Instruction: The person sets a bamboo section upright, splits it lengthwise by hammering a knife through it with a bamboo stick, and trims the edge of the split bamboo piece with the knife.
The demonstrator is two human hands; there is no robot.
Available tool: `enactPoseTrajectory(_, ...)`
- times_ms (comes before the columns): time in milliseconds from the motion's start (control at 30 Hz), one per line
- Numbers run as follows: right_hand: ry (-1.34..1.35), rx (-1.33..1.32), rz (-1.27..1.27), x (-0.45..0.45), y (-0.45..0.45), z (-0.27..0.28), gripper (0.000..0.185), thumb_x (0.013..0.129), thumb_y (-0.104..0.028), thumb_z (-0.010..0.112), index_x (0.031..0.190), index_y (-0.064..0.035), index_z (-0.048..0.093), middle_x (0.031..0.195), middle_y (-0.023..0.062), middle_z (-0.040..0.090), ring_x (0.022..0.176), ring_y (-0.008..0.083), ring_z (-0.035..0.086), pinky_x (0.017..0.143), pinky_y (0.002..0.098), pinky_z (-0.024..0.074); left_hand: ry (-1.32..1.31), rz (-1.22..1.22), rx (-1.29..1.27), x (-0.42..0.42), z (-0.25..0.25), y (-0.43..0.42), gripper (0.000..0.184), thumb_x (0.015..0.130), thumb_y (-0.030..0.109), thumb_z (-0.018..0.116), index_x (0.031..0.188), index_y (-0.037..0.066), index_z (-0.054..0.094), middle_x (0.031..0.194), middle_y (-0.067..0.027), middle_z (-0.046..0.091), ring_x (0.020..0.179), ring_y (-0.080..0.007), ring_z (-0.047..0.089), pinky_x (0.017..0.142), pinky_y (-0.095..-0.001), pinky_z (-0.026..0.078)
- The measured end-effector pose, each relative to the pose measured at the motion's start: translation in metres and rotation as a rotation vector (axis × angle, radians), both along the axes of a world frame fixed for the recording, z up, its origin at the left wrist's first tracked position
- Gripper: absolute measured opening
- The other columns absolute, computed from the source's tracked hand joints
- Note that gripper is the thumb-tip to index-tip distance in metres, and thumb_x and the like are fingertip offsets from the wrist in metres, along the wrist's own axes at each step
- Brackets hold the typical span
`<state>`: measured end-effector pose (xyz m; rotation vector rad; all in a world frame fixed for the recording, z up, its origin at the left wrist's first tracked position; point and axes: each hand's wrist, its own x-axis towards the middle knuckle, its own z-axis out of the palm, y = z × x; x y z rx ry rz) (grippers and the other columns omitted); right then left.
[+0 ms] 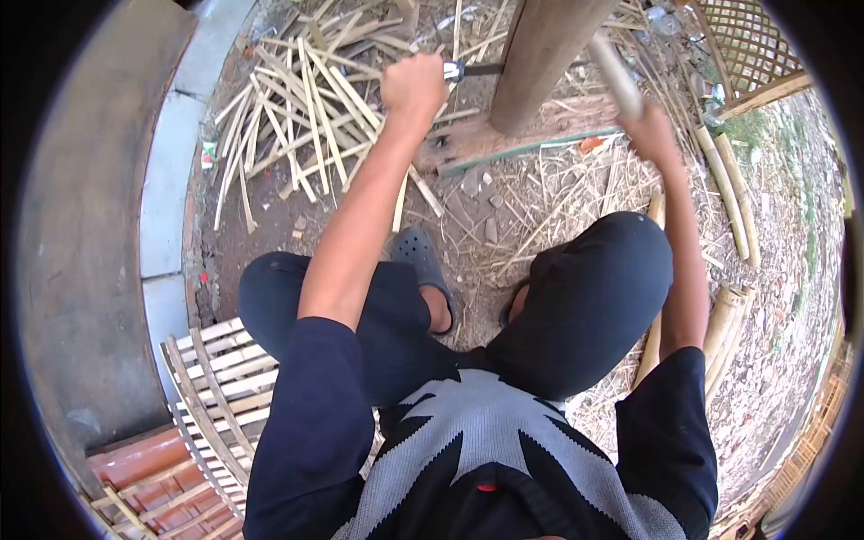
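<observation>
My left hand [414,87] is closed around the handle of a knife [483,69], whose dark blade reaches the thick brown bamboo pole [543,58]. Whether the blade is sunk into the pole or passes behind it, I cannot tell. The pole stands slightly tilted on a flat wooden board [513,133]. To the right, my right hand [648,135] is wrapped round a pale wooden stick [616,76], its far end pointing up beside the pole.
Many split bamboo strips [306,117] lie heaped at the far left. Bamboo lengths [724,193] rest at the right, near a woven basket [751,40]. A slatted bamboo seat [220,382] is at my lower left. Shavings and stones cover the ground around my feet.
</observation>
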<state>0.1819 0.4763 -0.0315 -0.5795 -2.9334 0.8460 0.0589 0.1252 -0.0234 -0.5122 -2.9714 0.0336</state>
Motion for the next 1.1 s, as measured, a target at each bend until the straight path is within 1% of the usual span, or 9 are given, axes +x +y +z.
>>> enactPoseTrajectory(133,0.362,-0.278,-0.134,0.0,-0.02,0.072,0.038,0.082,-0.029,0.073,0.095,0.0044,0.06,0.068,0.0057,0.062,0.05,0.0131,0.06,0.044,0.0288,0.0473,0.019,0.04,0.01,0.005,-0.021,-0.012,0.018,0.072,0.022,0.071,0.083,0.007,0.075,0.083,-0.0152,0.074,0.075,-0.0321,0.074,0.061,-0.0417,0.059)
enactPoseTrajectory(233,0.425,-0.392,-0.203,-0.013,-0.024,0.042,0.037,0.081,-0.027,0.071,0.1,0.0026,0.06,0.07,0.0086,0.064,0.052,0.0137,0.061,0.045,0.0285,0.0482,0.012,0.084,0.102,0.008,-0.038,-0.012,0.02,0.073,0.024,0.072,0.083,0.006,0.075,0.084,-0.0164,0.074,0.076,-0.0334,0.073,0.065,-0.0431,0.058)
enactPoseTrajectory(300,0.204,0.002,-0.12,-0.013,-0.042,0.004,0.047,0.078,-0.028,0.07,0.101,0.0107,0.056,0.075,0.0183,0.067,0.055,0.0235,0.067,0.05,0.0367,0.0527,-0.047,0.105,0.183,0.015,-0.054,-0.001,0.021,0.073,0.024,0.072,0.083,0.006,0.075,0.085,-0.0171,0.073,0.077,-0.0338,0.073,0.068,-0.0436,0.058)
enactPoseTrajectory(400,0.166,-0.115,-0.218,-0.006,-0.06,-0.053,0.049,0.076,-0.023,0.069,0.111,0.0095,0.058,0.075,0.0209,0.068,0.055,0.0266,0.068,0.052,0.0393,0.0539,-0.165,0.05,0.163,0.01,-0.05,0.021,0.023,0.075,0.025,0.072,0.087,0.005,0.075,0.087,-0.0176,0.073,0.081,-0.0343,0.073,0.072,-0.0439,0.058)
enactPoseTrajectory(633,-0.124,-0.095,-0.066,0.009,-0.021,0.026,0.043,0.077,-0.022,0.069,0.104,0.0096,0.058,0.07,0.0178,0.066,0.049,0.0214,0.064,0.042,0.036,0.0503,-0.16,-0.012,0.16,-0.007,-0.048,-0.001,0.021,0.078,0.017,0.067,0.09,0.002,0.074,0.088,-0.0192,0.073,0.083,-0.0373,0.072,0.075,-0.0462,0.058)
enactPoseTrajectory(800,-0.097,-0.018,-0.099,0.003,0.003,0.059,0.053,0.079,-0.024,0.071,0.119,0.009,0.059,0.079,0.0163,0.068,0.056,0.0193,0.066,0.051,0.0353,0.0543,-0.057,-0.051,0.156,-0.009,-0.05,0.006,0.014,0.076,0.013,0.066,0.083,0.005,0.074,0.085,-0.0179,0.073,0.078,-0.0333,0.074,0.069,-0.0427,0.059)
enactPoseTrajectory(867,0.075,0.075,-0.147,0.003,0.024,0.091,0.053,0.084,-0.034,0.07,0.118,0.0056,0.06,0.078,0.0124,0.069,0.057,0.0158,0.065,0.048,0.031,0.0523,-0.062,-0.026,0.124,-0.011,-0.048,0.005,0.014,0.076,0.013,0.066,0.083,0.005,0.074,0.085,-0.0181,0.073,0.078,-0.0335,0.074,0.069,-0.0427,0.059)
enactPoseTrajectory(967,0.468,-0.101,-0.253,0.01,0.036,0.167,0.045,0.084,-0.043,0.072,0.098,-0.0001,0.065,0.07,0.0051,0.063,0.057,0.0102,0.061,0.05,0.0248,0.0465,-0.086,-0.013,0.114,-0.009,-0.046,0.012,0.015,0.076,0.014,0.066,0.084,0.004,0.073,0.084,-0.0187,0.073,0.078,-0.0344,0.073,0.07,-0.043,0.059)
enactPoseTrajectory(1100,1.149,-0.337,-0.063,0.003,0.014,0.202,0.046,0.081,-0.032,0.08,0.101,0.0066,0.065,0.082,0.0119,0.067,0.065,0.0153,0.066,0.059,0.0248,0.0526,-0.121,-0.02,0.114,-0.009,-0.044,0.011,0.02,0.075,0.016,0.066,0.087,0.002,0.073,0.087,-0.0212,0.072,0.081,-0.0377,0.072,0.074,-0.0461,0.058)
